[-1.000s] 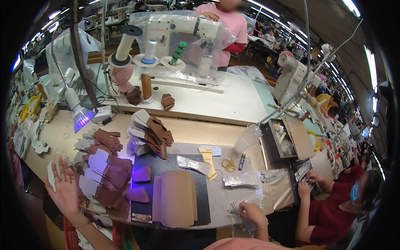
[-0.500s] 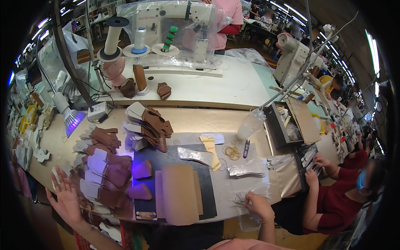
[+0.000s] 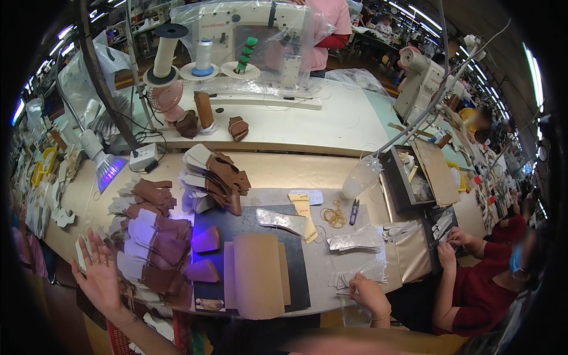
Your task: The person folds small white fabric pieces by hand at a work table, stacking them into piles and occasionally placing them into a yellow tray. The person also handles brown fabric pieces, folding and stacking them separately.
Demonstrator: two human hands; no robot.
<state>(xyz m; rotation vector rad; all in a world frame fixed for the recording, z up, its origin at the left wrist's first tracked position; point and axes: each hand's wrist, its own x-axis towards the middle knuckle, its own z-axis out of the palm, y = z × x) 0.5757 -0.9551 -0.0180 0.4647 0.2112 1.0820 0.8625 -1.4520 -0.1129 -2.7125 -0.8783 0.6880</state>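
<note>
My left hand [image 3: 99, 275] is raised at the table's left edge, palm showing and fingers spread. Nothing is in its grasp, and a pale piece [image 3: 81, 253] shows behind its fingers. Beside it lie overlapping bundles of brown and white cut pieces [image 3: 155, 234]. On the right, my right hand [image 3: 370, 294] bends its fingers together at the edge of a fanned pile of thin white pieces [image 3: 340, 280]. What its fingertips pinch is too small to make out. Above that pile is another stack of pale pieces [image 3: 355, 241].
A rolled tan sheet [image 3: 258, 275] lies on a dark mat [image 3: 297, 266] near two brown curved pieces [image 3: 203, 270]. Thread snips [image 3: 354, 212] and rubber bands [image 3: 334, 216] are farther right. A lamp [image 3: 106, 163] stands left; a co-worker [image 3: 479, 290] sits right.
The whole view has shifted slightly to the right. My right hand stays by the white pieces, and more of their fan shows. My left hand remains spread.
</note>
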